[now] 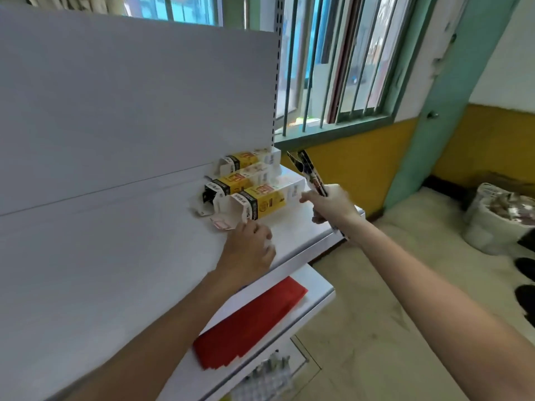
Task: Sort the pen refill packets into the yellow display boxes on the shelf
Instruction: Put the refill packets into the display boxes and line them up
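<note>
Three yellow-and-white display boxes lie side by side at the right end of the white shelf: a back one, a middle one and a front one. My right hand grips a bunch of long dark pen refill packets that stick up and to the left, just right of the front box. My left hand rests on the shelf with curled fingers at the front box's open flap; whether it holds anything is unclear. A small torn red-and-white scrap lies beside it.
Red sheets lie on the lower shelf, with small packaged goods below them. A barred window is behind the shelf end. A white sack of items stands on the floor at right.
</note>
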`<control>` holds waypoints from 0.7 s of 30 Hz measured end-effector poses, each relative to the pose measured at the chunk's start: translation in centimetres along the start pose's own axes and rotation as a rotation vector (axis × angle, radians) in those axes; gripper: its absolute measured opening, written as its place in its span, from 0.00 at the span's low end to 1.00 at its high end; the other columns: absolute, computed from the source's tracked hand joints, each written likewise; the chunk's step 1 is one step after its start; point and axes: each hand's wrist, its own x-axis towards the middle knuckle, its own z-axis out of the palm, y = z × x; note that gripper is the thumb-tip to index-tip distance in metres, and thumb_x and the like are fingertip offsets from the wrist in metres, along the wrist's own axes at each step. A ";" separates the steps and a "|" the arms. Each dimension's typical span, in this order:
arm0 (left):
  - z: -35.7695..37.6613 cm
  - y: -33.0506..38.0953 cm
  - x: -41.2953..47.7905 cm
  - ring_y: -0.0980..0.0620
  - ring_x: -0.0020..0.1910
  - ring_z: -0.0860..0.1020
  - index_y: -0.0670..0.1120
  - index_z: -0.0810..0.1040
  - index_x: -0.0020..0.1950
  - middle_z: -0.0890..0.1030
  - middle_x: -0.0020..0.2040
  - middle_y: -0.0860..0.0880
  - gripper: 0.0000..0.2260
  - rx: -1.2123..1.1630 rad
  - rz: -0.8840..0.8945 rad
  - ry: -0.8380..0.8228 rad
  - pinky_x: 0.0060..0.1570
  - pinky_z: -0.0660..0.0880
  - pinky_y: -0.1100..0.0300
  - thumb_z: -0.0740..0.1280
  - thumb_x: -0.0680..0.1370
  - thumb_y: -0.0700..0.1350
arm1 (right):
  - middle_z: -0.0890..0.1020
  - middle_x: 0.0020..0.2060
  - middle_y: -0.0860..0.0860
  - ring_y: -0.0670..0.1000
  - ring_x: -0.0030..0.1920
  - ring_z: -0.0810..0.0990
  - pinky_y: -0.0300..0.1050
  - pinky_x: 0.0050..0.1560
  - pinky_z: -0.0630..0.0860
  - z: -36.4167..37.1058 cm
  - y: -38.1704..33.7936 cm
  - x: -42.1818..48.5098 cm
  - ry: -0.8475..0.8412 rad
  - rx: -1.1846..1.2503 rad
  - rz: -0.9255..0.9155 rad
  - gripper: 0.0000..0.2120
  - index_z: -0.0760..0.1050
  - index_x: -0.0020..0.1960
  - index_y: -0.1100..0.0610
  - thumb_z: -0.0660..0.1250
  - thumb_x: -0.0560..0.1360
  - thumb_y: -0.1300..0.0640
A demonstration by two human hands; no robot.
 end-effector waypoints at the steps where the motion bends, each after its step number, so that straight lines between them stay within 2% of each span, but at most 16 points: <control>1: 0.5 -0.1 0.2 0.45 0.54 0.71 0.44 0.75 0.56 0.76 0.55 0.45 0.21 0.043 0.011 0.009 0.52 0.68 0.54 0.51 0.74 0.53 | 0.78 0.29 0.51 0.49 0.29 0.75 0.43 0.32 0.74 -0.1 0.2 0.9 0.004 -0.065 -0.039 0.11 0.76 0.35 0.53 0.63 0.75 0.52; 2: 0.8 -0.1 0.4 0.45 0.52 0.72 0.43 0.75 0.56 0.76 0.53 0.45 0.24 0.083 0.026 0.027 0.50 0.69 0.53 0.47 0.72 0.54 | 0.80 0.32 0.52 0.50 0.32 0.77 0.41 0.31 0.72 0.0 0.4 2.0 0.005 -0.139 -0.083 0.11 0.75 0.35 0.53 0.64 0.75 0.52; 4: 1.1 -0.1 0.4 0.46 0.52 0.71 0.44 0.74 0.58 0.75 0.55 0.45 0.26 0.150 0.040 0.018 0.51 0.68 0.54 0.44 0.72 0.55 | 0.82 0.40 0.54 0.52 0.40 0.80 0.43 0.36 0.74 0.6 0.2 4.4 -0.023 -0.252 -0.146 0.09 0.79 0.43 0.56 0.67 0.74 0.51; 5: 1.1 -0.1 0.5 0.47 0.54 0.69 0.46 0.72 0.60 0.73 0.57 0.47 0.24 0.152 0.029 0.009 0.53 0.67 0.55 0.46 0.74 0.54 | 0.82 0.43 0.53 0.52 0.43 0.80 0.44 0.40 0.76 1.0 -0.1 5.4 -0.044 -0.304 -0.175 0.10 0.80 0.48 0.57 0.69 0.73 0.51; 7: 1.3 -0.4 0.6 0.50 0.56 0.67 0.48 0.69 0.62 0.70 0.59 0.49 0.16 0.123 0.013 -0.003 0.55 0.65 0.58 0.53 0.78 0.52 | 0.79 0.43 0.50 0.51 0.42 0.76 0.46 0.41 0.75 1.8 -1.1 7.1 -0.099 -0.446 -0.266 0.15 0.78 0.51 0.58 0.72 0.70 0.50; 9: 1.3 -0.6 0.8 0.52 0.57 0.65 0.49 0.68 0.62 0.69 0.60 0.51 0.14 0.085 0.010 0.011 0.56 0.63 0.60 0.56 0.78 0.51 | 0.78 0.47 0.50 0.52 0.45 0.75 0.47 0.45 0.75 2.6 -2.0 8.3 -0.203 -0.552 -0.404 0.19 0.76 0.55 0.57 0.74 0.68 0.50; 11: 1.2 -0.6 0.8 0.53 0.56 0.65 0.50 0.69 0.62 0.69 0.59 0.52 0.14 0.040 0.004 0.018 0.54 0.61 0.62 0.58 0.77 0.50 | 0.79 0.52 0.50 0.52 0.50 0.76 0.50 0.51 0.76 3.5 -2.4 9.2 -0.376 -0.564 -0.454 0.25 0.74 0.60 0.55 0.74 0.67 0.49; 13: 1.1 -0.6 0.8 0.54 0.55 0.66 0.50 0.71 0.60 0.70 0.57 0.53 0.13 -0.024 -0.027 0.018 0.53 0.61 0.63 0.61 0.76 0.49 | 0.79 0.53 0.49 0.51 0.50 0.76 0.49 0.50 0.78 4.1 -2.7 10.0 -0.519 -0.608 -0.463 0.27 0.74 0.61 0.53 0.75 0.65 0.47; 15: 1.0 -0.7 1.2 0.53 0.55 0.68 0.50 0.73 0.59 0.71 0.56 0.53 0.12 -0.095 -0.087 0.018 0.53 0.64 0.62 0.63 0.76 0.48 | 0.81 0.50 0.51 0.51 0.47 0.77 0.47 0.47 0.79 4.7 -3.3 10.7 -0.577 -0.672 -0.486 0.25 0.76 0.56 0.54 0.76 0.63 0.46; 18: 1.3 -0.4 2.2 0.52 0.57 0.70 0.48 0.73 0.60 0.72 0.57 0.51 0.14 -0.166 -0.257 0.039 0.56 0.68 0.60 0.65 0.76 0.50 | 0.81 0.43 0.51 0.52 0.43 0.78 0.45 0.48 0.76 5.3 -4.5 11.3 -0.605 -0.579 -0.534 0.23 0.77 0.49 0.58 0.76 0.63 0.44; 21: 1.1 0.5 4.2 0.53 0.57 0.71 0.48 0.67 0.63 0.71 0.58 0.51 0.20 -0.332 -0.480 0.283 0.53 0.70 0.59 0.67 0.74 0.52 | 0.82 0.41 0.51 0.50 0.41 0.80 0.40 0.40 0.75 4.6 -5.8 11.2 -0.692 -0.190 -0.478 0.17 0.77 0.46 0.57 0.76 0.64 0.47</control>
